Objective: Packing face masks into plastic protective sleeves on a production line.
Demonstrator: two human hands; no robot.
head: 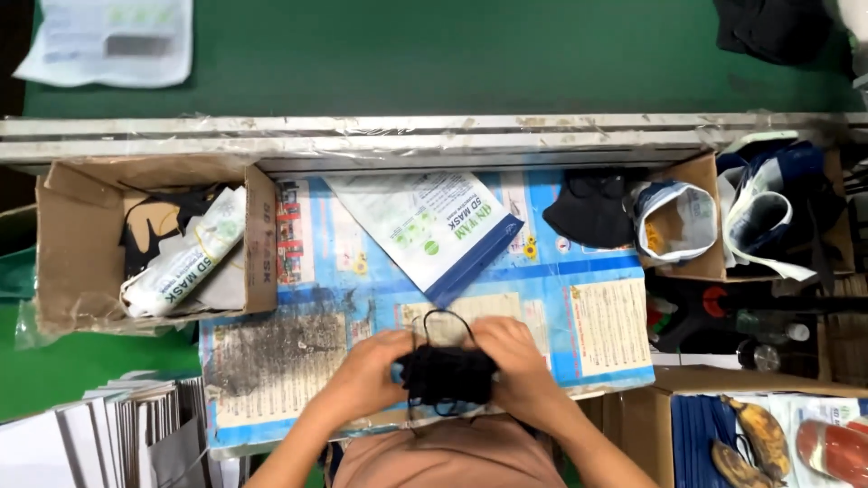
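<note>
Both of my hands hold a folded bunch of black face masks (448, 374) low over the blue printed work sheet (542, 289). My left hand (372, 363) grips its left end and my right hand (514, 354) grips its right end. A thin black ear loop (443, 316) arcs up above the masks. A flat white and blue mask pouch (432, 228) lies on the sheet just beyond my hands. A loose pile of black masks (592, 212) sits at the sheet's far right.
A cardboard box (72, 253) with filled pouches stands at the left. Rolled pouches fill a box (696, 226) at the right. Stacked white sheets (108, 429) are at lower left, bananas (755, 438) at lower right. A green conveyor belt (452, 54) runs across the top, carrying a pouch (108, 41).
</note>
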